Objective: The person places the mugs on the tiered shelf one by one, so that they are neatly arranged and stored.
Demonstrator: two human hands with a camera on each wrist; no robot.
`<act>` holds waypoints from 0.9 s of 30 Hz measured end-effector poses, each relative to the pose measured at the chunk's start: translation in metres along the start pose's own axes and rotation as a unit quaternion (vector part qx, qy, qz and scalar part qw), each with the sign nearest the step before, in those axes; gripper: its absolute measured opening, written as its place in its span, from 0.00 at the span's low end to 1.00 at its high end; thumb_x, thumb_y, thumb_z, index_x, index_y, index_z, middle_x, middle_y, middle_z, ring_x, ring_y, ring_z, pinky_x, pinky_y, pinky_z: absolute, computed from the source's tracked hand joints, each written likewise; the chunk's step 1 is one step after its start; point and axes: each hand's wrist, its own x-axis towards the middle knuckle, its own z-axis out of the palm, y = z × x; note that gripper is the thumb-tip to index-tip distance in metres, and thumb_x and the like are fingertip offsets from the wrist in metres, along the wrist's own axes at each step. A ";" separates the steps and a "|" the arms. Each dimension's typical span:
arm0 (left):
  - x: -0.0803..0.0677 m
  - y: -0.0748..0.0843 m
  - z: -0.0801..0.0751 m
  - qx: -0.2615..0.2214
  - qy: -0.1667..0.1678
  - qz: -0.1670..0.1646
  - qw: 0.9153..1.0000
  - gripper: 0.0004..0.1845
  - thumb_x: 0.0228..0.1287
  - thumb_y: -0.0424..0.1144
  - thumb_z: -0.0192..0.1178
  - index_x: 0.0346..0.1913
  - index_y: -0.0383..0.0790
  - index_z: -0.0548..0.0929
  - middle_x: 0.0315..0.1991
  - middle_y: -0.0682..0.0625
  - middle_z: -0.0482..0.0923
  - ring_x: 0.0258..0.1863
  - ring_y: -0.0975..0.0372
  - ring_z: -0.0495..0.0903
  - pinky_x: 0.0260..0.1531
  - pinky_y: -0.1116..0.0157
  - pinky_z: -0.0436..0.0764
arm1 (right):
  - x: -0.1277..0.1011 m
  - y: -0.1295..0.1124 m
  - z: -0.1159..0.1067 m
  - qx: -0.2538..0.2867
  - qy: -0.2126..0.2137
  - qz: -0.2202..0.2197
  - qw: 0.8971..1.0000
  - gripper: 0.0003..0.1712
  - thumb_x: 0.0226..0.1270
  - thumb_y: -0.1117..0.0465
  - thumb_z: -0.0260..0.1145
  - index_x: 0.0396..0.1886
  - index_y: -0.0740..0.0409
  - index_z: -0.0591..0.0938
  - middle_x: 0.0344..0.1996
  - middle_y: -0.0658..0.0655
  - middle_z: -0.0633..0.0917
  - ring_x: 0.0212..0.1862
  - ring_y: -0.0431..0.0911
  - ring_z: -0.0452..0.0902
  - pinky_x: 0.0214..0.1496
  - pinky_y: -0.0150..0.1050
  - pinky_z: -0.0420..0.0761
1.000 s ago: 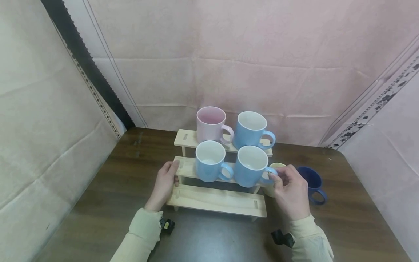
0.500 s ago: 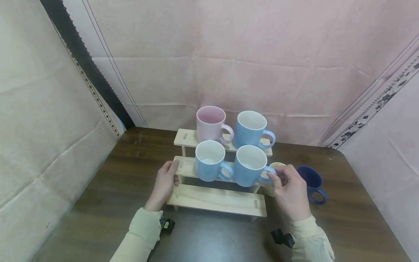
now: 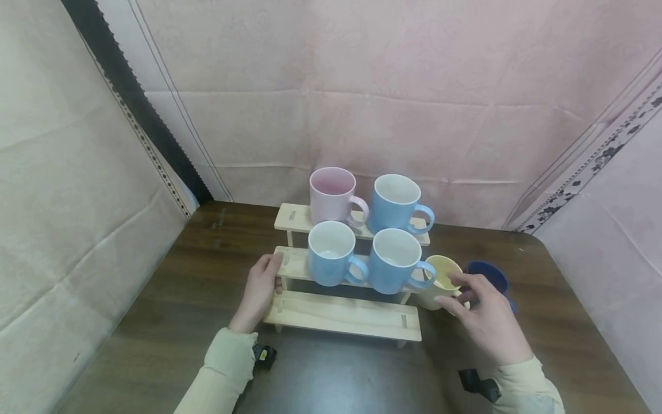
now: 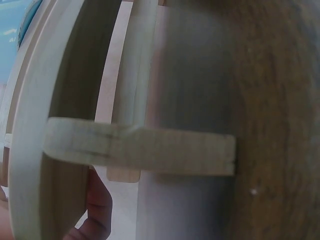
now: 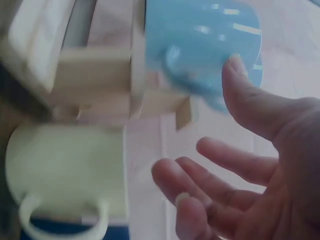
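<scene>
Since the earlier frames our right hand (image 3: 488,322) has let go of the handle of the near-right light blue mug (image 3: 395,261) and drifted right and nearer, so the yellow mug (image 3: 439,282) it used to hide now shows. That hand's grip is open: the fingers (image 5: 220,160) are spread and relaxed, holding nothing, their tips just beside the yellow mug's rim. The yellow mug stands upright on the worktop (image 3: 170,322), just right of the wooden three-step rack (image 3: 341,316), and a dark blue mug (image 3: 491,276) sits behind our hand, just right of the yellow one.

Our left hand (image 3: 258,293) has not moved; its grip holds the left end of the rack's middle step, with the thumb on top of the board. The left wrist view shows only the rack's boards and the dark wood up close.

On the middle step two light blue mugs stand side by side, the left one (image 3: 331,259) apart from our left hand. On the far, top step stand a pink mug (image 3: 333,195) at left and another light blue mug (image 3: 398,204) at right. All handles point right.
</scene>
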 end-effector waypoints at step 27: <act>-0.001 0.001 0.001 0.003 0.003 -0.002 1.000 0.27 0.73 0.61 0.46 0.49 0.38 0.75 0.26 0.47 0.69 0.22 0.57 0.71 0.26 0.64 0.71 | -0.025 0.097 -0.023 -0.069 0.006 0.196 0.978 0.42 0.71 0.46 0.60 0.65 0.77 0.62 0.56 0.81 0.66 0.55 0.73 0.64 0.53 0.69 0.64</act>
